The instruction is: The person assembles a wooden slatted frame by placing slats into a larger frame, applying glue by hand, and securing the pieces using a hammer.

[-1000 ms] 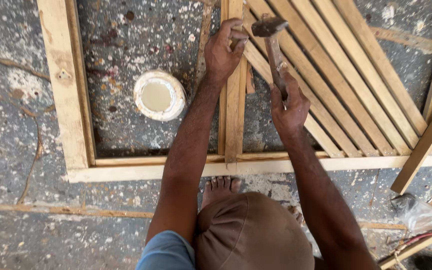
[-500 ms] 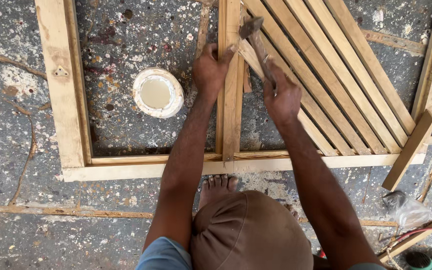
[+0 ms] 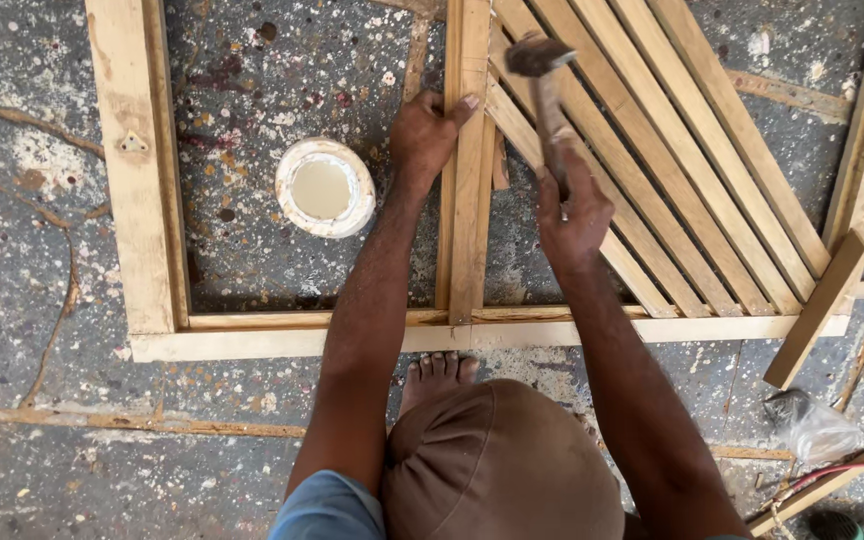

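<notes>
Two hands on the job: the left hand (image 3: 430,130) presses its fingers flat on the upright centre bar (image 3: 468,200) to steady it, while the right hand (image 3: 572,205) has fingers wrapped tight round the hammer (image 3: 542,85), head raised over the diagonal slats (image 3: 652,170).

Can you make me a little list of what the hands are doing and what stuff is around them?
left hand: left hand rests on the upright middle bar of the wooden frame
right hand: right hand grips a hammer by its handle
hammer head: raised over the slanted slats
round thing: white tub with pale stuff inside, on the speckled floor, inside the frame
loose piece: short wood strip leaning at the frame's right corner
foot: bare toes below the frame
</notes>
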